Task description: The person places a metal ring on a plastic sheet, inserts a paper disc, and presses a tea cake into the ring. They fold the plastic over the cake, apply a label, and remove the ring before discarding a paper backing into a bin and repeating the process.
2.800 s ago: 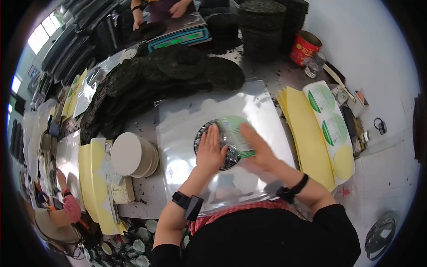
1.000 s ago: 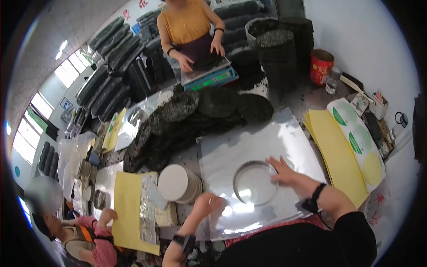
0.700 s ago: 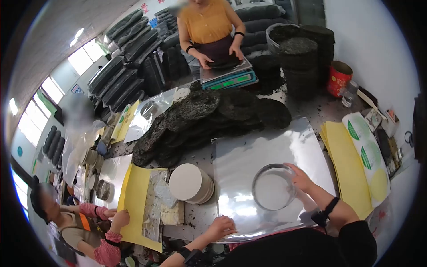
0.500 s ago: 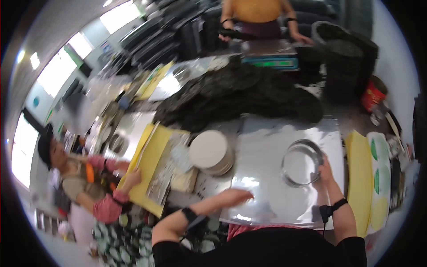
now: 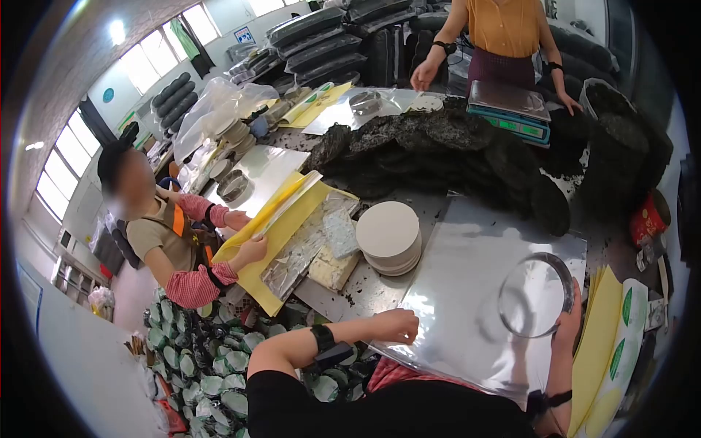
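Note:
A clear plastic sheet (image 5: 467, 255) covers the metal surface in front of me. At its right side, my right hand (image 5: 568, 317) grips the edge of a round metal ring (image 5: 504, 310). My left hand (image 5: 396, 325) hovers over the sheet's left edge, its fingers curled inward; what they hold, if anything, is hidden. Beyond the left hand stands a stack of round white discs (image 5: 389, 232). A long heap of dark, flat round pieces (image 5: 453, 146) lies behind the sheet.
Yellow sheets (image 5: 595, 328) lie at the right, near a red can (image 5: 648, 217). A co-worker (image 5: 164, 241) handles yellow sheeting at the left. Another person (image 5: 504, 36) stands behind a scale (image 5: 511, 117). Many green-white packets (image 5: 212, 365) fill the floor area lower left.
The view has shifted. My left hand's fingers have curled in. The person at the back no longer holds the dark piece. My right hand still holds the ring.

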A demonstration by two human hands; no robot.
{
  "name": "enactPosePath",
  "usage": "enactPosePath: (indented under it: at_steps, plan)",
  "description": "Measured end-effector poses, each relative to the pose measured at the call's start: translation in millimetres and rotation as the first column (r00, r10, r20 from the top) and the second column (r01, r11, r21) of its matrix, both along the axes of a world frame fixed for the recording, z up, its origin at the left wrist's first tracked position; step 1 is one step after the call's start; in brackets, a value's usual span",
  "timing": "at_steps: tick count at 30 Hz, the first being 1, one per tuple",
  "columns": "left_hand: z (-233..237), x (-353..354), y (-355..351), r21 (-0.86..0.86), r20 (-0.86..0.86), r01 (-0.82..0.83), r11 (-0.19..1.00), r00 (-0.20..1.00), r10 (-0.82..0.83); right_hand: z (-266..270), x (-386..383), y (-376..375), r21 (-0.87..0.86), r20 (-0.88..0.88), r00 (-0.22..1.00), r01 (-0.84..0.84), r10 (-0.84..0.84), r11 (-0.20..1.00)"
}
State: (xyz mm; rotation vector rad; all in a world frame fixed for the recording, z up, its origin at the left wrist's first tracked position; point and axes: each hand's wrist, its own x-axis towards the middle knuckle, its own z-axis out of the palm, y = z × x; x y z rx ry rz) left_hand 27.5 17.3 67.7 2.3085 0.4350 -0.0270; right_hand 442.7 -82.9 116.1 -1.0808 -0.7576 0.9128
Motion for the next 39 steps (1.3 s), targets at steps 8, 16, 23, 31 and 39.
enactPosePath:
  at_steps: [8, 16, 23, 31, 39]
  plan:
    - [155, 78, 53, -0.296, 0.130, -0.280, 0.913, 0.935, 0.329, -110, -127, -9, -0.309, 0.254, 0.912, -0.238, 0.321, 0.921]
    - [54, 29, -1, 0.189, -0.099, -0.197, 0.962, 0.971, 0.218, -114, -55, -95, -0.632, 0.754, -0.050, -0.330, 0.655, 0.701]
    - [78, 37, 0, -0.172, -0.302, -0.101, 0.980, 0.952, 0.045, -40, -88, -84, -0.681, 0.680, -0.026, -0.394, 0.733, 0.617]
    - [98, -4, 61, 0.676, 0.193, -0.542, 0.500, 0.784, 0.590, 29, -22, 44, -0.162, 0.916, 0.346, -0.149, 0.205, 0.976]
    - [123, -19, 75, 0.474, 0.058, -0.522, 0.710, 0.822, 0.566, -57, 47, 227, 0.022, 0.988, -0.144, 0.492, 0.056, 0.870]
